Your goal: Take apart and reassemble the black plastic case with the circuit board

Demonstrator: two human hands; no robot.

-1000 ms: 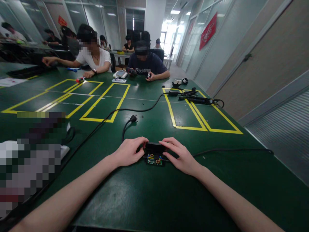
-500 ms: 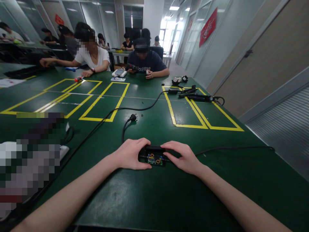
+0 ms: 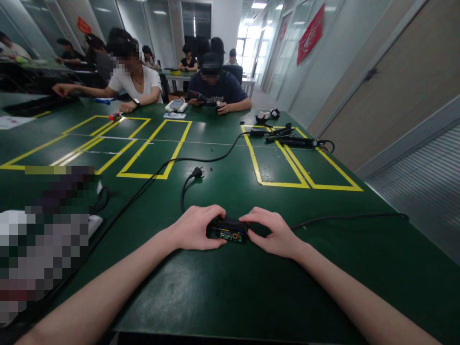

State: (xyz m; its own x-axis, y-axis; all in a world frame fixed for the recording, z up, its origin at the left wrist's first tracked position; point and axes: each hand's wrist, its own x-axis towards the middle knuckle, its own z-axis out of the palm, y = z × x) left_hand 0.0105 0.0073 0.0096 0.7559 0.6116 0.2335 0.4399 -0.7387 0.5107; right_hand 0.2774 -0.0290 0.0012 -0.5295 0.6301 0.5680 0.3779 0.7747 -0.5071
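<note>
Between my hands, on the green table, is a power adapter with its black case parted. Its circuit board (image 3: 226, 235), with a copper-coloured coil, shows at the front. The black case cover (image 3: 232, 224) tilts over the back part of the board. My left hand (image 3: 194, 229) is closed around the adapter's left end, thumb at the front and fingers at the back. With thumb and fingers, my right hand (image 3: 271, 232) pinches the right end of the cover. A black power plug (image 3: 197, 173) on a short cable lies just beyond my left hand.
A long black cable (image 3: 201, 160) crosses the table to a black handheld tool (image 3: 296, 142) at the back right. Yellow tape (image 3: 283, 185) marks rectangles. Blurred-out items (image 3: 53, 249) stand at left. Two people sit across; one holds a dark tool (image 3: 197, 96).
The black cover has come down and forward over the circuit board, so less of the board and only one coil now show. Both hands have stayed nearly in place.
</note>
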